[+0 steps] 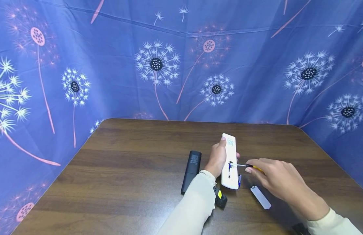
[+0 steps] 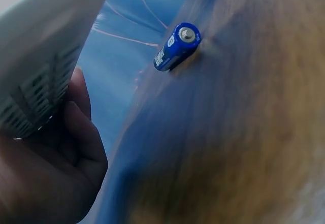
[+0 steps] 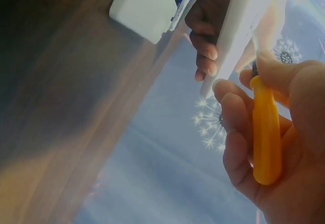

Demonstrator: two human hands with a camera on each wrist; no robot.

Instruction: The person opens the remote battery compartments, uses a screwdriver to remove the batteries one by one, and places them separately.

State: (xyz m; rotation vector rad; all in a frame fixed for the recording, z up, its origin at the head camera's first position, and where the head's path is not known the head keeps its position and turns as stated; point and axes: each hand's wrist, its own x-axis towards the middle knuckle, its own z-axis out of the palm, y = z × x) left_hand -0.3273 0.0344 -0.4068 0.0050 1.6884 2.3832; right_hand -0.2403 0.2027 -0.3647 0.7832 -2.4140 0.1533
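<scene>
My left hand (image 1: 217, 158) grips a white remote control (image 1: 230, 148), its back turned up and the battery slot uncovered. Its front, with rows of small raised keys, shows in the left wrist view. A blue battery (image 1: 229, 170) appears to lie in the slot. My right hand (image 1: 278, 176) holds a screwdriver by its yellow handle (image 3: 266, 132), its metal tip at the slot beside that battery. Another blue battery (image 2: 175, 47) lies on the table just right of the remote. Nearer my right hand is the white battery cover (image 1: 260, 197).
A black remote control (image 1: 191, 169) lies face down left of my left hand. All this is on a brown wooden table (image 1: 125, 169), with a blue dandelion-print cloth (image 1: 119, 58) hanging behind and at the sides. A black wrist device (image 1: 220, 198) is strapped to my left wrist.
</scene>
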